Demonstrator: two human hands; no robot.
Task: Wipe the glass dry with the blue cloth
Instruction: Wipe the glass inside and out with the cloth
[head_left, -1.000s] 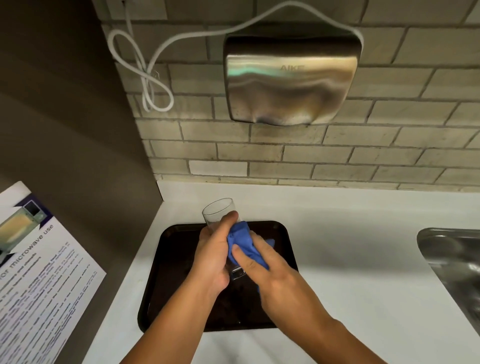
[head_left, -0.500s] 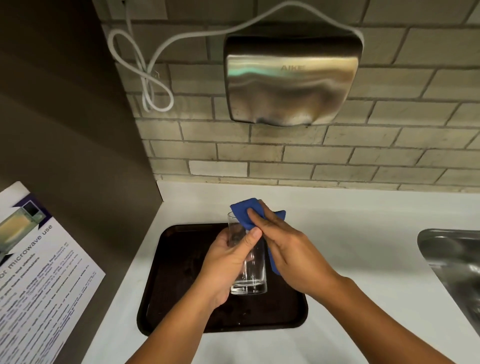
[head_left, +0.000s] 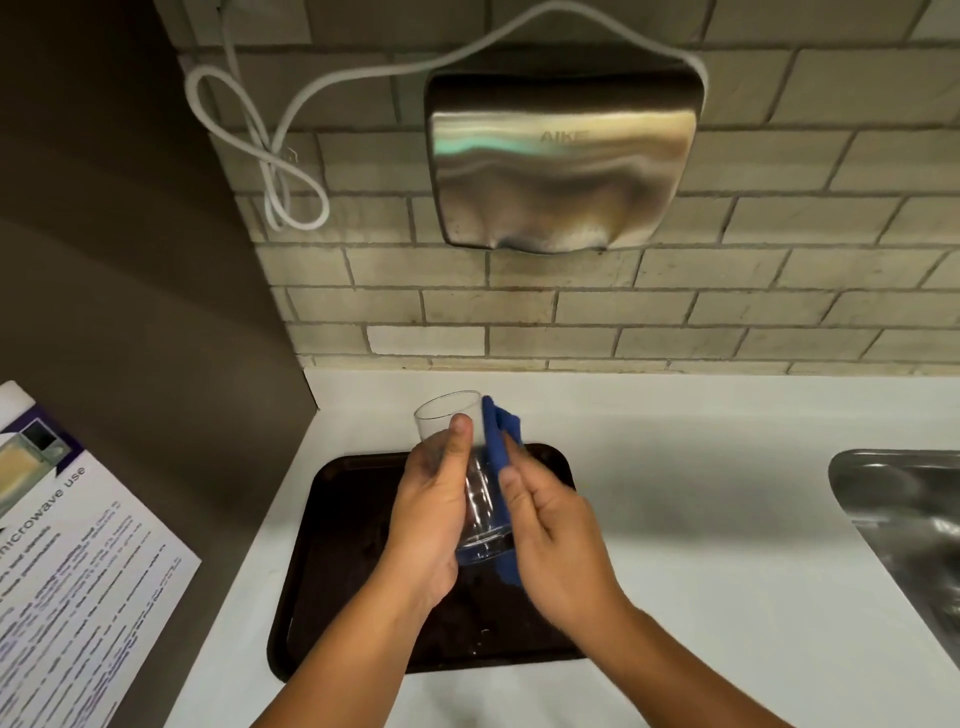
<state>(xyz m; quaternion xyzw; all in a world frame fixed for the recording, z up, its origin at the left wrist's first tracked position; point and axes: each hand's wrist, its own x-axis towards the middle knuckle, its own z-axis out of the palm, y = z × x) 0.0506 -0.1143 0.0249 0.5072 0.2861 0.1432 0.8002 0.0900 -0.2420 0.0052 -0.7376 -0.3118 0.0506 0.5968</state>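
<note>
Two hands at work: both are busy above a dark tray (head_left: 332, 571) that is sitting at the near left of the white counter (head_left: 701, 493).
Holding side: the left hand (head_left: 431, 519) is grasping the glass (head_left: 483, 496) from its left, fingers wrapping round the body and the thumb lying up the near face towards the rim.
Wiping side: the right hand (head_left: 556, 540) is clasping the blue cloth (head_left: 498, 447) and pressing it flat against the glass's right wall. The fingers are blurring, so their exact lie is unclear.
Where the glass is: it is hanging in the air over the tray, touching nothing but the hand and the cloth.
Long axis: it is running near to far, with the base towards the person and the open rim pointing away and leaning a little left. The cloth is lying along that same axis, from rim to base.
Relation that matters: the cloth is sitting on the right of the glass and the grip on the left — so the left wall, under the fingers, is probably going unwiped until the glass is turned.
Stage, as a guess: outer wall in progress; inside probably not yet done.
Around: a steel hand dryer (head_left: 563, 156) is hanging on the tiled wall, and a sink (head_left: 909, 509) is showing at the right edge.
</note>
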